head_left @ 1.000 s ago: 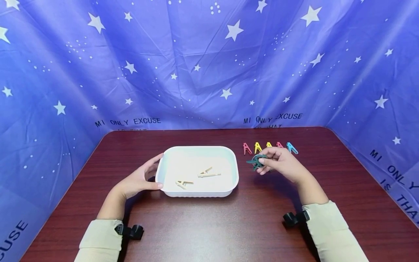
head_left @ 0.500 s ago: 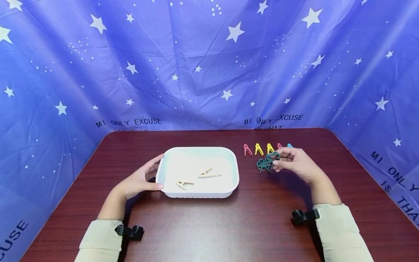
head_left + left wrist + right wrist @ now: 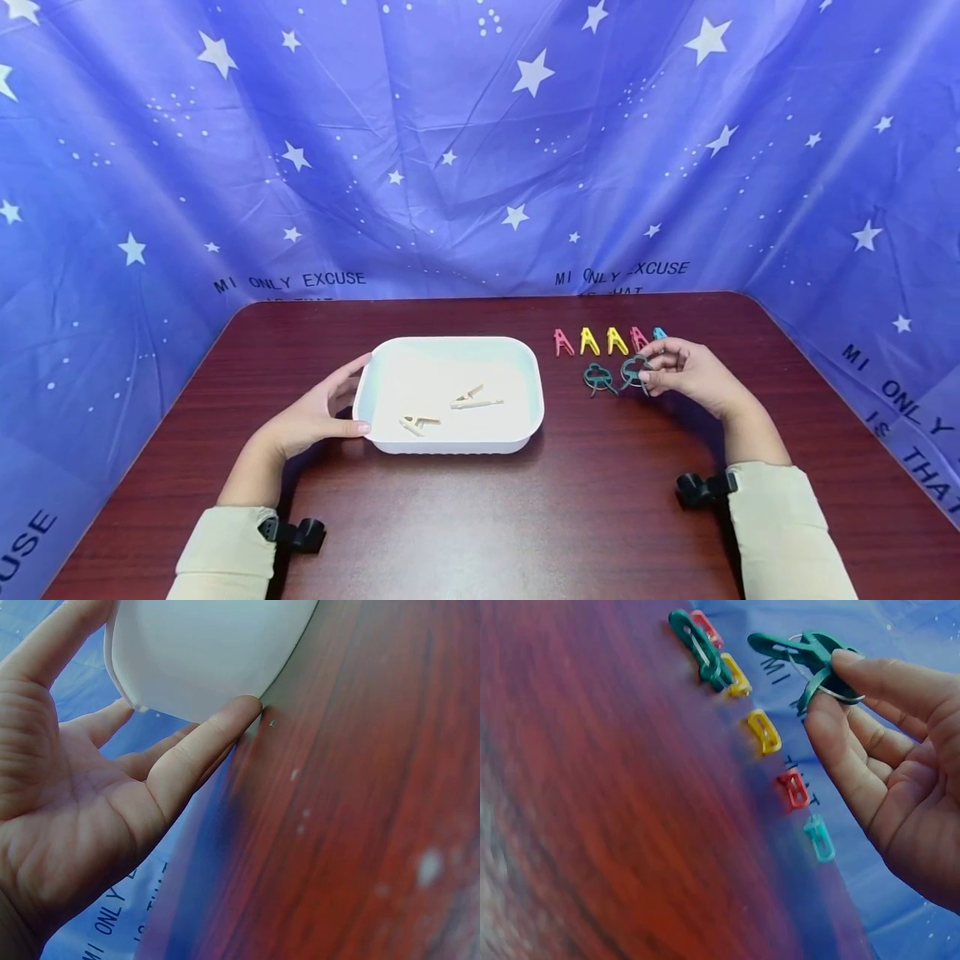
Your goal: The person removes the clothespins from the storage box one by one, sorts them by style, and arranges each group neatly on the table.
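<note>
My left hand holds the left end of a white tray, thumb at the near corner and fingers on the far side. The left wrist view shows the fingertips on the tray wall. Inside lie two beige clothespins, one nearer the middle and one near the front left. Right of the tray, my right hand pinches a green plant clip with a wire ring between thumb and fingers. A second green plant clip sits on the table just left of it.
Behind the green clips stands a row of small coloured clips: red, yellow, another yellow, red and blue. A star-printed blue curtain borders the dark wooden table.
My right hand has moved right, away from the tray. The two green plant clips, bunched together earlier, are now apart, one on the table and one in my fingers. The left hand stays put.
</note>
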The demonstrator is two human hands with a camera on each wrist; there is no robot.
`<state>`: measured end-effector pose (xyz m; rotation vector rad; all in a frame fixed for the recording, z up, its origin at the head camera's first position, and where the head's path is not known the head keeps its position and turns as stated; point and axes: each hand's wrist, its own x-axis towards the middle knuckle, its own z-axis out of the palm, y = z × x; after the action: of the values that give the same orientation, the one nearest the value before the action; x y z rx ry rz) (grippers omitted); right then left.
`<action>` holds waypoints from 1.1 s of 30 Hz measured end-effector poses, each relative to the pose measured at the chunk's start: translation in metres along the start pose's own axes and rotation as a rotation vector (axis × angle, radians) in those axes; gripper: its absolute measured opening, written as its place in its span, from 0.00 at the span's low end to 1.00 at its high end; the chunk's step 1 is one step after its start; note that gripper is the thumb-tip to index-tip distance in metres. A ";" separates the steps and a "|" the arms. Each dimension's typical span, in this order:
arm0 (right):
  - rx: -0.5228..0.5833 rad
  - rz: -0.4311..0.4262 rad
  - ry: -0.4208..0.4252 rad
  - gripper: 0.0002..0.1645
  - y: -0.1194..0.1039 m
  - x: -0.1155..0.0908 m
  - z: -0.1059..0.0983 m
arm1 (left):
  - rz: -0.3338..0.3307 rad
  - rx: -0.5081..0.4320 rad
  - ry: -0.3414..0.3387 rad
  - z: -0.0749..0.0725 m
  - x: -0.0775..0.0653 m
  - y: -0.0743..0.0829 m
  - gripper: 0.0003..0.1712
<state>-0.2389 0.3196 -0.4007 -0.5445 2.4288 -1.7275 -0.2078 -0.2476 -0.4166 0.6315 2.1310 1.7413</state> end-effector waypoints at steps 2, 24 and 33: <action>-0.027 0.013 0.006 0.21 0.002 0.000 -0.001 | 0.001 -0.001 0.000 0.000 0.000 0.000 0.57; -0.243 0.196 0.086 0.25 0.023 0.000 -0.006 | -0.014 -0.004 0.008 0.001 -0.001 0.001 0.57; -0.402 0.186 0.172 0.24 0.018 0.003 0.001 | -0.011 -0.004 0.005 0.000 0.000 0.001 0.58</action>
<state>-0.2452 0.3227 -0.4173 -0.1990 2.8618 -1.2675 -0.2079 -0.2471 -0.4157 0.6137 2.1294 1.7429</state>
